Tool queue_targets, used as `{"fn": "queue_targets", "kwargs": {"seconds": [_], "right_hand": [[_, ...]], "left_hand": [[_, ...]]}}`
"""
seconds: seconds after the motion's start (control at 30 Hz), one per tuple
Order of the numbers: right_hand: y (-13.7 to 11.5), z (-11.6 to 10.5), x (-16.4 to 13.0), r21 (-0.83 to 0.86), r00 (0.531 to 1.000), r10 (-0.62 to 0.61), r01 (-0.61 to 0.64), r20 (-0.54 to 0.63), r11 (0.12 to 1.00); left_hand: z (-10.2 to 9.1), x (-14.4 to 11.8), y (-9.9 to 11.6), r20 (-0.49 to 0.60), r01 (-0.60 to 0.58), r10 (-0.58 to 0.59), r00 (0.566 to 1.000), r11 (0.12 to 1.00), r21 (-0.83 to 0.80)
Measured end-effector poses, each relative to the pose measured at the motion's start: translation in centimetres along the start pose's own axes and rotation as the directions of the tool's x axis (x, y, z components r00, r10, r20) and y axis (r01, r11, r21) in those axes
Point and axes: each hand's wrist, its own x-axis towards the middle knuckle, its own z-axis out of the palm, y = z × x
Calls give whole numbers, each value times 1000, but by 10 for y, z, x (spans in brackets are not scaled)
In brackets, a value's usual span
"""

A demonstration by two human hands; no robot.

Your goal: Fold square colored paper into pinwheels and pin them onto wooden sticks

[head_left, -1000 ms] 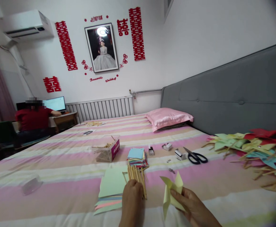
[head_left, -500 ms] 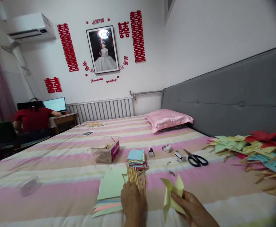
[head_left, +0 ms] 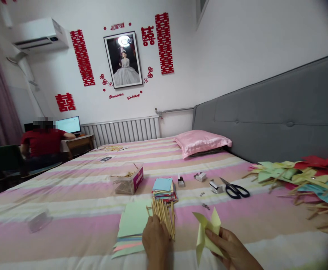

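Two hands low in the frame, over a striped bed (head_left: 68, 225) filling the whole lower half. Grey headboard (head_left: 265, 120) across the right, pink pillow (head_left: 201, 140) at center. At the right edge, a big heap of finished pinwheels (head_left: 301, 178) on sticks. At lower center, a stack of coloured paper sheets (head_left: 131, 225), with a smaller paper pad (head_left: 164, 187) just behind. Between them, a bundle of wooden sticks (head_left: 164, 215) lying on the bed. Left hand (head_left: 156, 240) resting on the near end of that bundle, fingers curled down over it; hard to tell whether any stick is pinched. Right hand (head_left: 231, 249) at lower right, fingers closed on a folded yellow pinwheel (head_left: 207, 234), held upright just above the bed. Farther back, scissors (head_left: 235, 189) and a stapler (head_left: 214, 186) right of center, a box of sticks (head_left: 128, 180) left of center.

Likely risks: bundle rolling apart under the left hand; folded points springing open under a loose grip.
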Motion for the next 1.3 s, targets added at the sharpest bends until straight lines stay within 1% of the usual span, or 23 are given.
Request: {"fn": "queue_targets", "kwargs": {"seconds": [0.17, 0.43, 0.83, 1.3], "right_hand": [[1, 2, -1, 0, 1000, 3, -3, -14, 1000], [-3, 6, -8, -5, 1000, -10, 10, 14, 1000], [-5, 6, -9, 3, 1000, 7, -7, 21, 1000], [-5, 6, -11, -14, 1000, -7, 7, 22, 1000]], "left_hand": [[-2, 3, -7, 17, 38, -39, 999, 999, 34], [1, 2, -7, 31, 30, -32, 999, 998, 51], [19, 5, -9, 51, 45, -46, 998, 999, 22], [17, 4, -11, 96, 49, -53, 994, 998, 42]]}}
